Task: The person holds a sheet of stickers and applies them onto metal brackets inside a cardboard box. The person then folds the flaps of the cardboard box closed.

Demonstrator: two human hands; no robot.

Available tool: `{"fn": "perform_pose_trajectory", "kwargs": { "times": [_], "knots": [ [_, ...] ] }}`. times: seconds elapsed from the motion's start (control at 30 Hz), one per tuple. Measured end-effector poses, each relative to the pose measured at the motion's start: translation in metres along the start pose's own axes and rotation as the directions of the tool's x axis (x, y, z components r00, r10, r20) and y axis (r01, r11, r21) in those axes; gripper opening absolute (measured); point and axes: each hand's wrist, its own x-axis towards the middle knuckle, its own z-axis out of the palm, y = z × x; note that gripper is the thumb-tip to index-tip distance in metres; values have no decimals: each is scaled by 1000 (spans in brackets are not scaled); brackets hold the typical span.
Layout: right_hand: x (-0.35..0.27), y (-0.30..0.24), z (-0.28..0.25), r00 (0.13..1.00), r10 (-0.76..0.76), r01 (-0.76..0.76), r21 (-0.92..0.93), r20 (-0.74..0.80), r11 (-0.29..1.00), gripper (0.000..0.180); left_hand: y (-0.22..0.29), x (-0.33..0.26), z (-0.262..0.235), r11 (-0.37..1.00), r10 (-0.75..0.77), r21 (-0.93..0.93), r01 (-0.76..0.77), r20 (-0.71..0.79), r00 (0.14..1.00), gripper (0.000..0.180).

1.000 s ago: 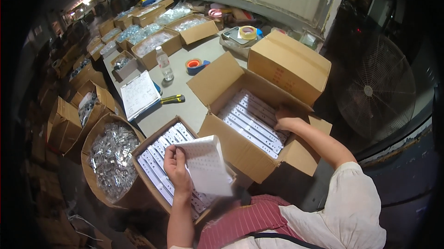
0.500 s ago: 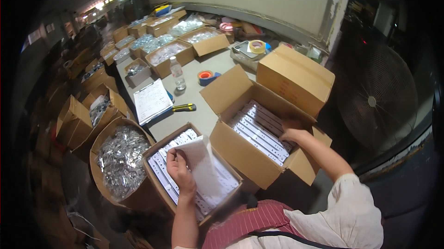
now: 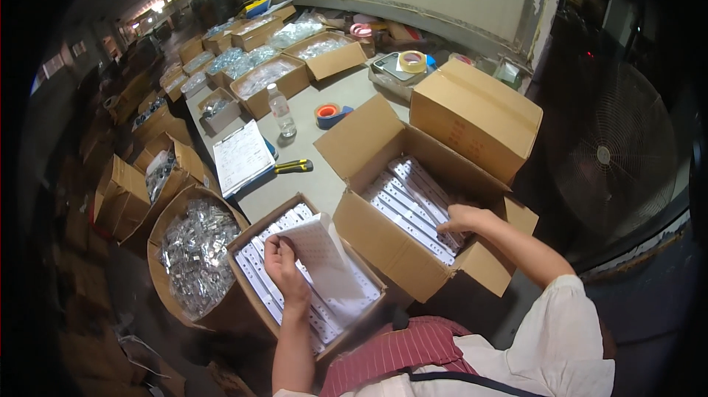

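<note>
My left hand (image 3: 284,268) grips the near edge of a white dotted sheet (image 3: 324,258) and holds it over the small open carton (image 3: 251,282) in front of me, which is lined with rows of white packets. My right hand (image 3: 459,217) reaches into the large open carton (image 3: 383,238) to the right and rests on the rows of white packets (image 3: 413,205) inside, fingers curled on one of them.
A closed carton (image 3: 476,116) stands behind the large one. On the grey table lie a clipboard with papers (image 3: 242,157), a yellow utility knife (image 3: 293,167), a water bottle (image 3: 281,110) and tape rolls (image 3: 327,112). A carton of shiny bagged parts (image 3: 193,253) sits at my left. A fan (image 3: 616,157) stands right.
My left hand has lowered the white sheet into the small carton. My right hand stays in the large carton, shifted slightly along the packets.
</note>
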Motion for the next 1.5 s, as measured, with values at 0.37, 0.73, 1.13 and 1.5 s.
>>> {"fn": "perform_pose_trajectory", "kwargs": {
  "times": [0.37,0.73,1.13,1.5],
  "knots": [
    [-25,-12,-11,940,30,18,135,-341,991,54,8,11,-17,993,48,-101,-62,-129,990,19],
    [-149,-102,33,749,-321,639,505,-580,580,77,-2,33,-95,616,-85,-788,-9,-77,993,31],
    [-70,-234,97,816,-464,414,-212,-346,886,104,-18,31,-108,562,-169,-826,43,-64,984,34],
    [-34,-262,93,320,-842,621,-575,-434,533,76,-23,33,-110,628,-107,-778,0,-86,991,34]
  ]
}}
